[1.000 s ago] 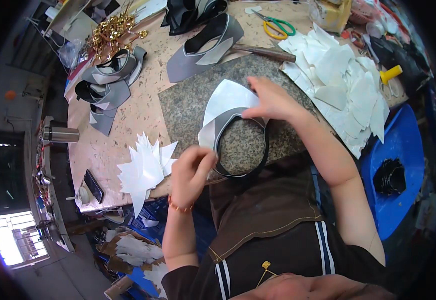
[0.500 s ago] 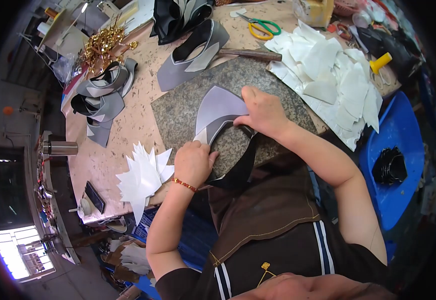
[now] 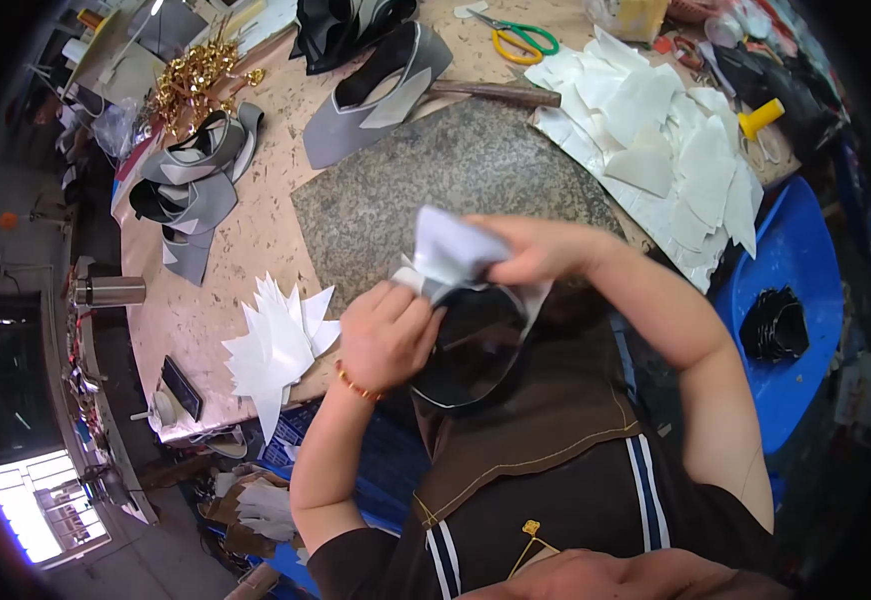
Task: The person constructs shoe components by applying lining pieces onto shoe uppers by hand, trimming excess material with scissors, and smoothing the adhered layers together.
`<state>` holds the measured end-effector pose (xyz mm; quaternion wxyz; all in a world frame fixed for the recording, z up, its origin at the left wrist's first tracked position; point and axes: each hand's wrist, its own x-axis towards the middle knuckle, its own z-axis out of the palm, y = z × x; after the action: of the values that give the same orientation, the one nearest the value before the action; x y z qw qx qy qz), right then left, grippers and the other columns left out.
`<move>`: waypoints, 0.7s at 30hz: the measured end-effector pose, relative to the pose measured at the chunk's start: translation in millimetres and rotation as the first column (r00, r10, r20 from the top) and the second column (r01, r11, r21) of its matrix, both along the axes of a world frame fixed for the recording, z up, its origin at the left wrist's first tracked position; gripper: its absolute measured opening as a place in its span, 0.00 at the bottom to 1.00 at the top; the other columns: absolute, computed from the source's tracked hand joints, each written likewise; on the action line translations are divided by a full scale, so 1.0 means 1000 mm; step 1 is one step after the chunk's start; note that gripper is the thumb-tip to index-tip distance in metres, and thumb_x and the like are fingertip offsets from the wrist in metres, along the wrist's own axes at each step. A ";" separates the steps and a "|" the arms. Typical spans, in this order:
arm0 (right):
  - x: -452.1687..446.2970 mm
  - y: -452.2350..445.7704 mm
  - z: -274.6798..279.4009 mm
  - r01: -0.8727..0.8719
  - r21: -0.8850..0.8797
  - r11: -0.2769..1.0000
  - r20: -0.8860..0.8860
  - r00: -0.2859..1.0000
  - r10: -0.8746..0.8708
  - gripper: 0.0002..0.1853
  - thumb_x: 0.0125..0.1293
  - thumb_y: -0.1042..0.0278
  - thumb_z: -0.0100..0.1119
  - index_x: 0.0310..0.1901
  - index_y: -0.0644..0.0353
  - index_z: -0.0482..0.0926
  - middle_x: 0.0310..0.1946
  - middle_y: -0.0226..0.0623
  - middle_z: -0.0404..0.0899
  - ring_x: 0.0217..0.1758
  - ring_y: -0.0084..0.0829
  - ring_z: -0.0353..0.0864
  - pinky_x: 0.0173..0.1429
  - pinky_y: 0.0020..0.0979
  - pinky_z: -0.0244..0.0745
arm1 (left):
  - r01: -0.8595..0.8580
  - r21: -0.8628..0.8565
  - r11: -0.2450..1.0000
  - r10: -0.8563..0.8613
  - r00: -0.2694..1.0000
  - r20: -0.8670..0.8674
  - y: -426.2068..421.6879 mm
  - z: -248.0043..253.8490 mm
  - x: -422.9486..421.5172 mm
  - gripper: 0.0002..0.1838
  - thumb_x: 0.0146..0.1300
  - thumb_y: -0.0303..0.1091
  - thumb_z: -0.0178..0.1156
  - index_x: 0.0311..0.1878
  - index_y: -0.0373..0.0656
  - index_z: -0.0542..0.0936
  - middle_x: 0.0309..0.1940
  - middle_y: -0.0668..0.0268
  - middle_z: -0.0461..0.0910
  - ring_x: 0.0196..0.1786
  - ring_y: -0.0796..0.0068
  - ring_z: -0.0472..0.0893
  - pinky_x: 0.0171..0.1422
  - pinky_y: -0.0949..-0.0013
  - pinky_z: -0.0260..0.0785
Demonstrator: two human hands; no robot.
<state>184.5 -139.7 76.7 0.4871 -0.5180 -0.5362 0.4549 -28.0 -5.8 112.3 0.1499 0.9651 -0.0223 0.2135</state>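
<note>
Between my two hands is a grey shoe upper with a black lining, held over the front edge of the bench. Its grey toe part is bent upward and blurred by motion, while the back loop hangs toward the brown apron. My left hand, with a beaded bracelet at the wrist, is closed on the upper's left side near a small white patch. On the other side my right hand grips the toe part's right edge. Just beyond both hands lies a speckled stone slab.
Another grey upper and a hammer lie behind the slab. White cut pieces are heaped at right, with more pointed white pieces at left. Stacked uppers, scissors, a phone and a blue bin surround the workplace.
Both hands have drawn the shoe upper off the slab toward the body. Its toe part, flat before, is now folded up. The view has shifted slightly.
</note>
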 end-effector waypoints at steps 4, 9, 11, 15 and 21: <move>0.034 -0.023 -0.013 -0.190 -0.248 0.950 -0.428 0.901 0.069 0.26 0.58 0.71 0.67 0.59 0.65 0.73 0.46 0.34 0.81 0.45 0.22 0.78 0.52 0.31 0.75 | -0.045 -0.081 0.996 0.044 0.999 -0.012 -0.005 0.009 -0.050 0.12 0.52 0.30 0.66 0.21 0.43 0.71 0.19 0.62 0.68 0.24 0.58 0.71 0.29 0.58 0.63; 0.023 0.020 -0.014 0.167 -0.213 0.963 0.351 0.933 -0.083 0.30 0.52 0.64 0.75 0.54 0.67 0.73 0.43 0.41 0.81 0.45 0.33 0.82 0.52 0.33 0.76 | -0.437 -0.108 0.893 0.379 0.859 -0.343 -0.004 -0.034 -0.051 0.12 0.50 0.31 0.67 0.28 0.40 0.71 0.25 0.58 0.71 0.31 0.50 0.73 0.36 0.55 0.65; 0.010 0.031 -0.014 0.325 0.074 0.943 0.490 0.812 -0.318 0.31 0.50 0.63 0.75 0.53 0.66 0.72 0.43 0.43 0.79 0.44 0.38 0.82 0.50 0.35 0.76 | -0.446 -0.016 0.895 0.432 0.874 -0.223 -0.012 -0.015 -0.027 0.30 0.43 0.27 0.70 0.54 0.39 0.72 0.51 0.51 0.73 0.55 0.50 0.73 0.57 0.56 0.67; -0.009 0.036 0.003 0.280 0.532 0.799 0.569 0.581 -0.582 0.30 0.50 0.66 0.72 0.53 0.64 0.69 0.48 0.46 0.74 0.47 0.47 0.79 0.51 0.43 0.75 | -0.101 -0.100 0.990 0.075 0.969 -0.234 -0.011 -0.006 0.013 0.39 0.41 0.26 0.71 0.62 0.37 0.69 0.58 0.50 0.72 0.60 0.48 0.71 0.66 0.57 0.65; -0.042 0.008 0.037 0.151 -0.036 0.988 0.905 0.424 -0.032 0.20 0.50 0.71 0.67 0.45 0.62 0.72 0.32 0.39 0.84 0.35 0.40 0.85 0.48 0.40 0.72 | -0.028 -0.300 0.953 -0.079 0.938 -0.337 0.010 -0.022 0.031 0.36 0.42 0.28 0.68 0.60 0.36 0.71 0.56 0.50 0.75 0.59 0.48 0.73 0.65 0.55 0.66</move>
<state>142.0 -131.4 113.8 0.1196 -0.7352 -0.6580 0.1101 3.3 3.8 90.5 0.2992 0.9530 0.0244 0.0397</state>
